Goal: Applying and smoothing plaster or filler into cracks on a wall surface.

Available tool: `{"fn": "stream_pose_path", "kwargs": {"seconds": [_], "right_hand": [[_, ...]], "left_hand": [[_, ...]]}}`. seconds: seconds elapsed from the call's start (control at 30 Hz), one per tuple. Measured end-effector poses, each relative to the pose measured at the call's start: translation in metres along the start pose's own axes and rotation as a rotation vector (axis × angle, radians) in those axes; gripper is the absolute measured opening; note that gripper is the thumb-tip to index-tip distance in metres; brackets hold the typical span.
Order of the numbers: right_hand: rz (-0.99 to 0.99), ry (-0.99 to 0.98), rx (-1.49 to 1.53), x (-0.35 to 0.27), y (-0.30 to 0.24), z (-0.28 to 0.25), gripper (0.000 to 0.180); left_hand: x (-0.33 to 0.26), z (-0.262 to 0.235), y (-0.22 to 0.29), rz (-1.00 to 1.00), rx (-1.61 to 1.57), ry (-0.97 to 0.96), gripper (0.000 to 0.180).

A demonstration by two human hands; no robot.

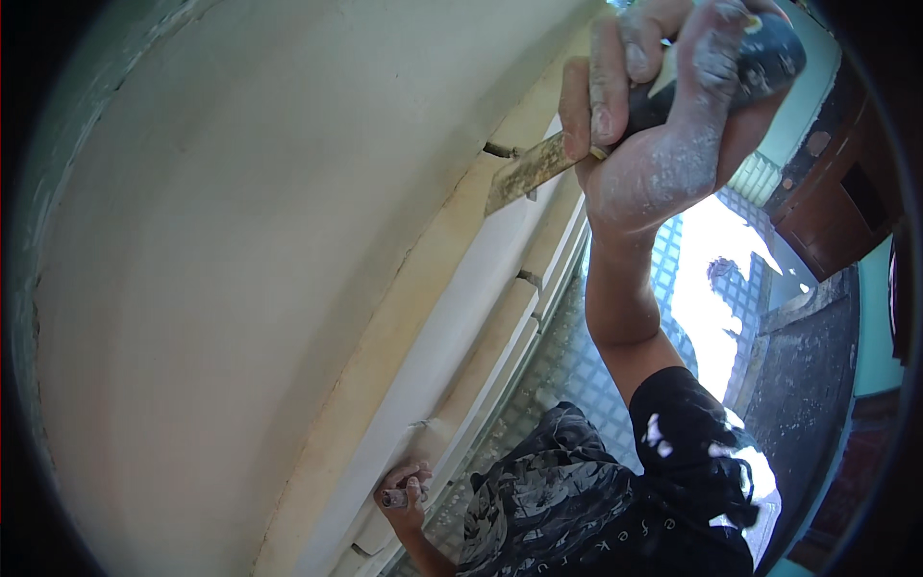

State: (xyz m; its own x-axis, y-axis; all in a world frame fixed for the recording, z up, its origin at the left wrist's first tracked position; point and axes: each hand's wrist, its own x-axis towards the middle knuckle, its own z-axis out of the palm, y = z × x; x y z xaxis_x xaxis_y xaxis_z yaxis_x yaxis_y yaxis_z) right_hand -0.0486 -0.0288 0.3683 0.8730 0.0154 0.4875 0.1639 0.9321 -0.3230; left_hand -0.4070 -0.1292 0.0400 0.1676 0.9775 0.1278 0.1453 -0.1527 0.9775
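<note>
My right hand (663, 154), dusted with white powder, is raised at the upper right and closed around the dark handle of a putty knife (534, 173). Its flat blade is stained and points down-left in front of the wall moulding (423, 365). Whether the blade touches the moulding I cannot tell. Low in the picture, my left hand (402, 490) is closed around a short, greyish, round-ended object (393, 498) beside the white band of the moulding. The rest of that object is hidden by the fingers, so its kind is unclear.
A broad pale wall (240, 192) fills the left side. Dark gaps (529, 279) break the stepped moulding. Below lies a tiled floor (567, 356) with bright sunlit patches. A brown wooden door or cabinet (836, 192) and a dark, dusty surface (798, 356) stand at the right.
</note>
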Motion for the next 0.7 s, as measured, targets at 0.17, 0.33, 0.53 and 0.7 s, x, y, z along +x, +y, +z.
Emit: {"fn": "stream_pose_path", "kwargs": {"seconds": [0.17,0.33,0.53,0.7], "right_hand": [[-0.03,-0.087,0.087,-0.01,0.043,-0.01,0.041],[0.022,-0.193,0.175,-0.02,0.051,-0.008,0.036],[0.019,-0.321,0.265,-0.012,0.053,-0.015,0.031],[0.142,-0.432,0.456,-0.007,0.053,-0.029,0.03]], "left_hand": [[0.001,0.008,0.008,-0.077,0.016,0.075,0.019],[-0.002,0.013,0.003,-0.104,-0.013,0.232,0.017],[0.006,0.025,0.012,-0.108,0.005,0.274,0.012],[0.002,0.032,0.025,0.024,0.094,0.369,0.011]]}}
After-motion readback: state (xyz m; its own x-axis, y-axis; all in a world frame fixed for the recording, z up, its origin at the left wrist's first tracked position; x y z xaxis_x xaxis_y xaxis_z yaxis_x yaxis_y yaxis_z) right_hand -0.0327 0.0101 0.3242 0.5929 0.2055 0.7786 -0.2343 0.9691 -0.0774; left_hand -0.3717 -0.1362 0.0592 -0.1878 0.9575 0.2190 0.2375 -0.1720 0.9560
